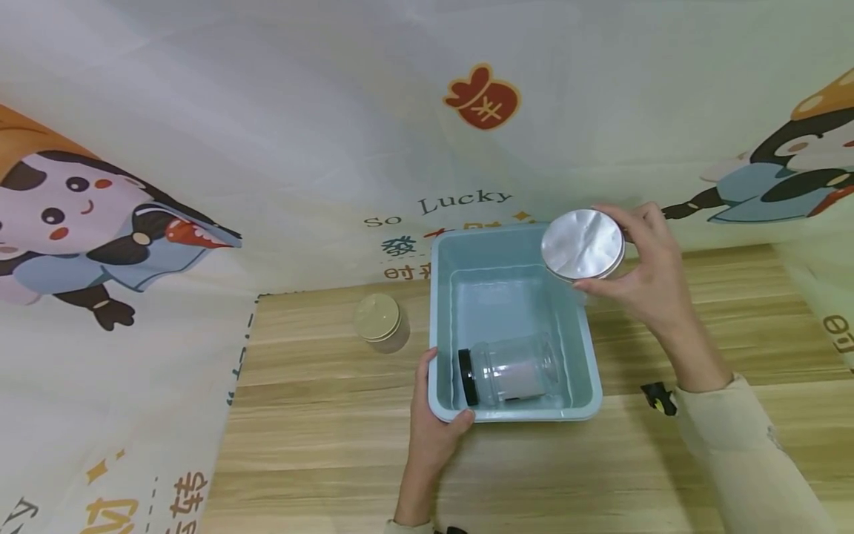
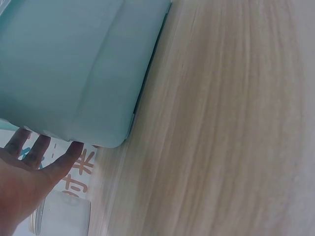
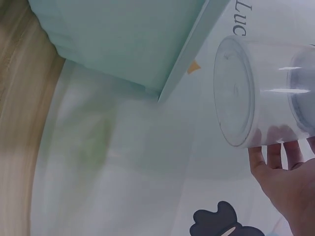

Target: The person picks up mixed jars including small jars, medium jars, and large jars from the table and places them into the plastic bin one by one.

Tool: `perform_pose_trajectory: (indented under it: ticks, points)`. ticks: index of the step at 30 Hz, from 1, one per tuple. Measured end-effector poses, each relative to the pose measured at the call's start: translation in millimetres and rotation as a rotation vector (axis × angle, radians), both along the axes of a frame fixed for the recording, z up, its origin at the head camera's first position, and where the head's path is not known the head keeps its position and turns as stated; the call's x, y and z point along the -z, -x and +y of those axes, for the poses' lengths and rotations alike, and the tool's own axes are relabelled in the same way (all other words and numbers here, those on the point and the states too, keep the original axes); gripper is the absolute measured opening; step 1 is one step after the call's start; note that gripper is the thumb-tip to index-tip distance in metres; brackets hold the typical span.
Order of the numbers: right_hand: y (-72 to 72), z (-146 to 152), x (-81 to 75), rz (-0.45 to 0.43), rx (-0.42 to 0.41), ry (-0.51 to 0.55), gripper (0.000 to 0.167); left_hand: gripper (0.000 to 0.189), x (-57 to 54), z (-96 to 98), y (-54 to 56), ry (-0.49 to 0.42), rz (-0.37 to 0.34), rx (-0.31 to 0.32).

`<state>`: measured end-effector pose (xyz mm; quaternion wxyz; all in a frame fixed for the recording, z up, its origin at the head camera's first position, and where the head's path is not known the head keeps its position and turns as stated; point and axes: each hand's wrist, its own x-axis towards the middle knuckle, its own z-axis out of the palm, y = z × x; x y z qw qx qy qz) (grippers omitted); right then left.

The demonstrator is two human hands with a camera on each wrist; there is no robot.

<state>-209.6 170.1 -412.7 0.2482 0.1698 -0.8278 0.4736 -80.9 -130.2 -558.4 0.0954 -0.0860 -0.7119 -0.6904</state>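
A clear jar with a silver lid is held by its rim in my right hand, above the back right corner of a light blue plastic basin. Its see-through body shows in the right wrist view, with fingertips against the side. My left hand grips the basin's near left corner, thumb on the front rim and fingers along the left side. Inside the basin, a clear jar with a black lid lies on its side, lid to the left.
A small jar with a gold lid stands on the wooden table, left of the basin. A printed cloth hangs behind and at both sides of the table.
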Motion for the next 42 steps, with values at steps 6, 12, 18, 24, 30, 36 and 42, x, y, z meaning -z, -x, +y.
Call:
perform_pose_trajectory:
  ticks: [6, 12, 18, 24, 30, 36, 42]
  points:
    - [0.4, -6, -2.8, -0.018, -0.009, 0.006, 0.098, 0.100, -2.1, -0.3, -0.8, 0.000, 0.007, 0.005]
    - [0.5, -11, -2.7, -0.041, -0.028, 0.014, 0.097, 0.099, -2.2, -0.7, -1.1, -0.006, 0.004, 0.006]
    - [3.9, -15, -1.3, -0.031, -0.038, -0.019, 0.096, 0.099, -3.0, -0.5, -0.7, -0.001, 0.001, 0.000]
    - [6.3, -18, -2.0, -0.038, -0.057, -0.062, 0.095, 0.099, -2.6, -0.2, -1.3, 0.008, -0.008, -0.003]
    - [8.3, -22, -2.1, -0.040, -0.086, -0.071, 0.093, 0.100, -1.7, -0.5, -1.7, 0.005, -0.013, -0.005]
    - [9.6, -25, -2.0, -0.034, -0.127, -0.088, 0.093, 0.100, -2.3, 0.0, -1.4, -0.003, -0.004, 0.001]
    - [11.2, -28, -1.0, -0.020, -0.155, -0.128, 0.094, 0.098, -3.7, 0.1, -1.7, 0.005, -0.019, -0.006]
